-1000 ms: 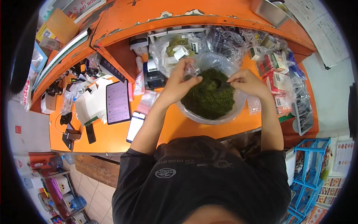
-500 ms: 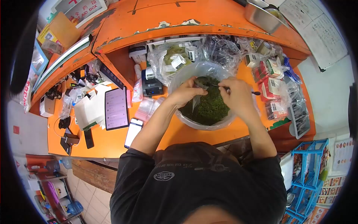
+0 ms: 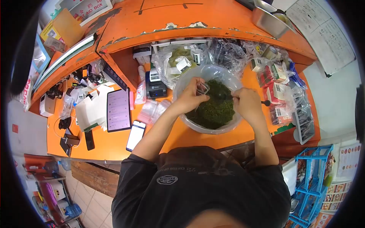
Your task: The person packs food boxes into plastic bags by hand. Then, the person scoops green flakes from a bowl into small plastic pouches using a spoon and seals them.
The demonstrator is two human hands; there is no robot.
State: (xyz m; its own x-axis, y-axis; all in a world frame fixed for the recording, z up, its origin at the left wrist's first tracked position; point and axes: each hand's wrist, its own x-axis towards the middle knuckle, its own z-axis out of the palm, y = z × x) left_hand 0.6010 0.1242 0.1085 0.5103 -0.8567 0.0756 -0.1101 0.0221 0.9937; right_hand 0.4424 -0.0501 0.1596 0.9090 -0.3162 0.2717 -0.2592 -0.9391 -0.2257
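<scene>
A large translucent bowl (image 3: 220, 130) on the orange table holds chopped green leafy stuff (image 3: 213, 112). At the bowl's left side my left hand (image 3: 191, 97) is closed on a small clear plastic bag (image 3: 202, 88), its mouth over the greens. My right hand (image 3: 247, 102) grips a dark-handled spoon (image 3: 266, 103); the handle end sticks out to the right of the hand, and the spoon's head is low among the greens, hard to make out.
Left of the bowl are a phone (image 3: 136, 135), a tablet (image 3: 118, 111), empty clear bags (image 3: 152, 110) and a black label printer (image 3: 156, 89). Behind it lies a bag of green packets (image 3: 178, 62). Red boxes (image 3: 275, 91) stand at the right, under an orange shelf (image 3: 205, 19).
The spoon has gone from near the bag's mouth back down into the greens, and my right hand has shifted slightly right and down. My left hand still keeps the bag over the bowl.
</scene>
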